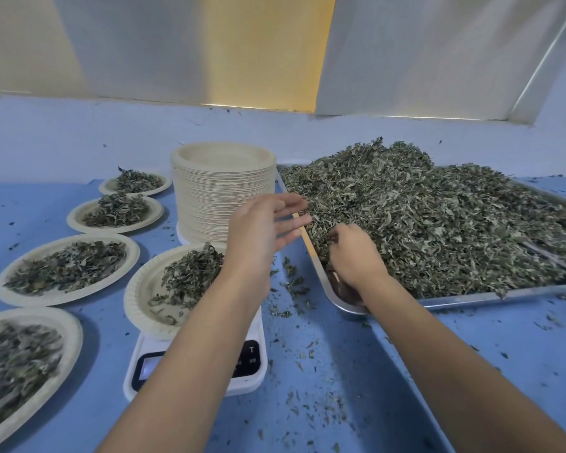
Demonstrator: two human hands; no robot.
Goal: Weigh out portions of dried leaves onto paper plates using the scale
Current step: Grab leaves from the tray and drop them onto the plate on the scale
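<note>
A white digital scale [242, 380] stands on the blue table and carries a paper plate [141, 295] with a small heap of dried leaves. To its right a steel tray [471, 297] holds a big pile of dried leaves [422, 217]. My right hand [353, 253] is at the pile's near left edge, its fingers curled into the leaves. My left hand [262, 230] hovers above the gap between the plate and the tray, fingers straight and blurred, holding nothing.
A tall stack of paper plates [223, 194] stands behind the scale. Several filled plates lie to the left, among them one [67, 269] beside the scale and one [20, 364] at the near left. Leaf crumbs litter the blue table [324, 371].
</note>
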